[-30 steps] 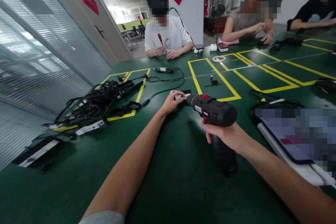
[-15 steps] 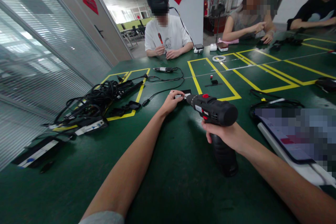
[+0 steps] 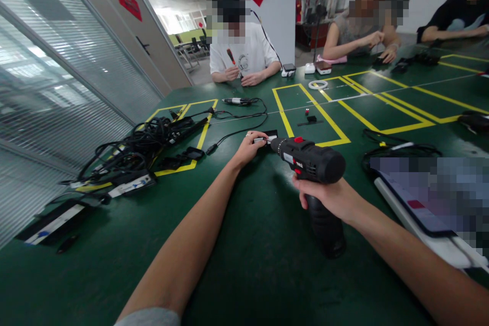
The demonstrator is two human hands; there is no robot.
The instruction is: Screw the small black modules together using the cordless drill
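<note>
My right hand point(image 3: 328, 197) is closed round the grip of a black cordless drill point(image 3: 311, 163) with red trim, held above the green table point(image 3: 248, 244). The drill's nose points left at a small black and white part point(image 3: 267, 138) lying on the table. My left hand point(image 3: 249, 148) is stretched forward and pinches that part, fingers curled on its near end. The drill's tip meets the part right beside my left fingers.
A tangle of black cables and power adapters point(image 3: 141, 145) lies at the left. Yellow tape lines point(image 3: 305, 112) mark boxes on the table. A black cable point(image 3: 397, 150) and a flat device point(image 3: 424, 204) lie at the right. Three people sit at the far side.
</note>
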